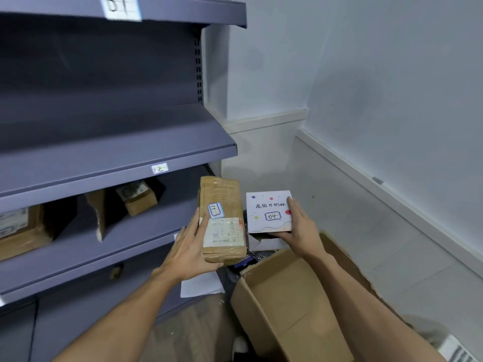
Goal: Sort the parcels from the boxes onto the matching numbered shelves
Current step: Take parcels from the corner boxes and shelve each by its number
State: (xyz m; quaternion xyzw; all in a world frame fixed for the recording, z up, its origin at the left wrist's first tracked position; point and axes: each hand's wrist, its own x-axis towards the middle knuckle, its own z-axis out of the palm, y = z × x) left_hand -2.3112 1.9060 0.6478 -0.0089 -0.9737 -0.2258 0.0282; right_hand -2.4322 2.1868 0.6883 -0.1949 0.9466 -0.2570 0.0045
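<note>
Held upright in the left grip (190, 246) is a brown taped parcel (222, 194), fingers under its lower left edge and thumb up along its face beside the printed shipping label (224, 232). Its small handwritten tag (215, 210) is too unclear to read. The right grip (300, 228) clasps a white parcel (269, 210) marked 04 by its right side and bottom. The 2 parcels hang side by side, just apart, above the open cardboard box (282, 304) on the floor. To the left stands the grey shelf unit (117, 158), with a 01 tag (120, 6) on its top shelf and brown parcels (138, 197) on a lower shelf.
</note>
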